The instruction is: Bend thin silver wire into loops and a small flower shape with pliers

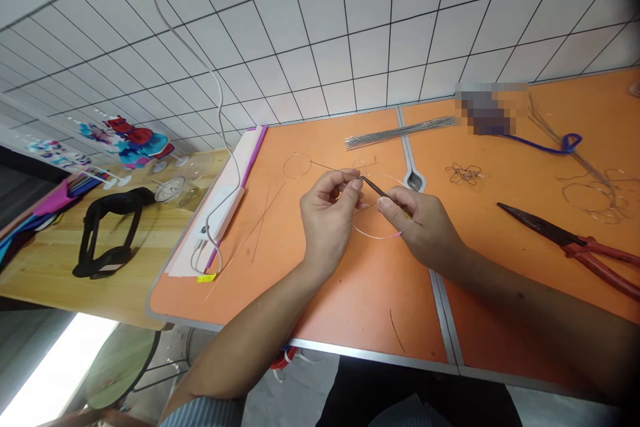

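Over the orange table, my left hand (330,213) pinches a thin metal wire (327,165) between thumb and fingertips. The wire's far end runs left to a round loop (298,165). My right hand (420,220) grips a slim dark pointed tool (373,185); its kind is not clear. The tool's tip meets the wire at my left fingertips. Below and between the hands hangs a larger wire ring (370,235) with a few pink beads (397,234) on it. My fingers hide part of the ring and the tool's handle.
Red-handled long-nose pliers (570,240) lie at right. A bundle of straight wires (395,133) lies at the back, with a wire tangle (464,174) and blue cord (540,145) farther right. Loose wires (260,227) lie left, near a white power strip (223,213). A metal-edged seam crosses the table.
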`<action>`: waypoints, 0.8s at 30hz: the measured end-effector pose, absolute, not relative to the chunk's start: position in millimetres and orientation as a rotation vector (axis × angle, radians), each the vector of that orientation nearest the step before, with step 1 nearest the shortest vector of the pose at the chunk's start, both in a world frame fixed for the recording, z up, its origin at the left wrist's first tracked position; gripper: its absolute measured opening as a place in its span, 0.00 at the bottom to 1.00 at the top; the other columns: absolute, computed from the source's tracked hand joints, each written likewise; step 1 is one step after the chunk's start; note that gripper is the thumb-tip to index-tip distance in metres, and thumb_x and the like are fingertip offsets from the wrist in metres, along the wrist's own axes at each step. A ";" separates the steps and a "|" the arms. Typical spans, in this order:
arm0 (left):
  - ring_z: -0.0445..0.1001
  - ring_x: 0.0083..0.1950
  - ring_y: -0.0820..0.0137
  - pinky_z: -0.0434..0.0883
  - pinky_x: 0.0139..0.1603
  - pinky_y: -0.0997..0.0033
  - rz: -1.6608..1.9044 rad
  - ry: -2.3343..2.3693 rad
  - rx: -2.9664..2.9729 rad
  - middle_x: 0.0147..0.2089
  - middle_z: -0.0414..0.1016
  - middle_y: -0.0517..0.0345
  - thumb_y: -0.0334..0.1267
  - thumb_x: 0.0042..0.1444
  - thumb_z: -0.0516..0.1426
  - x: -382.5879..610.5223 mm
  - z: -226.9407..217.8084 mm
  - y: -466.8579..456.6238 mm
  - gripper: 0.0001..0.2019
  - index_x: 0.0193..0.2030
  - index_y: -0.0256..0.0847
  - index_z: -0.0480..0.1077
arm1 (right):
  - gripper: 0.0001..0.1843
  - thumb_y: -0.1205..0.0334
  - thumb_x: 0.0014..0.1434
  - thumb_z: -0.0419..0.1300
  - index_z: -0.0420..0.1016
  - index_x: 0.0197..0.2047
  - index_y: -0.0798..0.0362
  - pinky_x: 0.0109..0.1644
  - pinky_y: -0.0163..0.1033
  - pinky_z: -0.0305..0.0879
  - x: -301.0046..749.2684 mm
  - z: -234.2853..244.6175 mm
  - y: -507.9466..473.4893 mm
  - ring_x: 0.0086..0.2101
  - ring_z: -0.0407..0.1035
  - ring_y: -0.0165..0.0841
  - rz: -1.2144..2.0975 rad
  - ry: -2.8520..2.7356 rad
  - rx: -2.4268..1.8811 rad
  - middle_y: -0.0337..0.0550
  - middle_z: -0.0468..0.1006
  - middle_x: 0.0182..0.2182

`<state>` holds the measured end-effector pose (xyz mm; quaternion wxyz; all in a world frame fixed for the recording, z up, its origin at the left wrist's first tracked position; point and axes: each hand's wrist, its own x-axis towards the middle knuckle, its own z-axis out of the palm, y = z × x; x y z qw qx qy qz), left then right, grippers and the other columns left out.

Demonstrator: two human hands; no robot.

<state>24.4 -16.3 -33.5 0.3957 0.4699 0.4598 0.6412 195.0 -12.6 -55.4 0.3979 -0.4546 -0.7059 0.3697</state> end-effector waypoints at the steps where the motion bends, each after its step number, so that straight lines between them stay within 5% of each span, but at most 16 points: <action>1: 0.77 0.32 0.75 0.81 0.35 0.72 1.633 1.174 1.206 0.38 0.82 0.57 0.38 0.62 0.69 24.4 -33.6 -16.4 0.04 0.41 0.42 0.84 | 0.16 0.51 0.75 0.57 0.76 0.36 0.49 0.35 0.42 0.56 194.7 -54.7 -12.5 0.30 0.63 0.32 0.932 -1.792 -1.151 0.34 0.67 0.26; 5: 0.77 0.37 0.72 0.81 0.31 0.73 1.655 1.199 1.275 0.45 0.83 0.52 0.40 0.62 0.69 25.1 -33.9 -16.3 0.05 0.41 0.42 0.84 | 0.16 0.52 0.75 0.57 0.76 0.36 0.50 0.34 0.42 0.55 193.5 -51.9 -12.8 0.30 0.62 0.32 0.921 -1.784 -1.178 0.34 0.67 0.26; 12: 0.75 0.31 0.73 0.79 0.26 0.74 1.623 1.241 1.308 0.35 0.77 0.58 0.41 0.63 0.69 27.4 -33.5 -15.4 0.07 0.43 0.42 0.80 | 0.16 0.52 0.75 0.58 0.77 0.37 0.50 0.35 0.42 0.54 194.6 -52.8 -13.2 0.29 0.62 0.33 0.843 -1.805 -1.197 0.35 0.69 0.26; 24: 0.78 0.33 0.72 0.81 0.29 0.73 1.624 1.222 1.299 0.37 0.78 0.58 0.39 0.63 0.69 27.0 -32.3 -15.0 0.07 0.44 0.41 0.79 | 0.16 0.52 0.75 0.56 0.77 0.38 0.49 0.36 0.42 0.55 193.5 -55.7 -12.1 0.30 0.63 0.33 0.791 -1.826 -1.209 0.36 0.70 0.27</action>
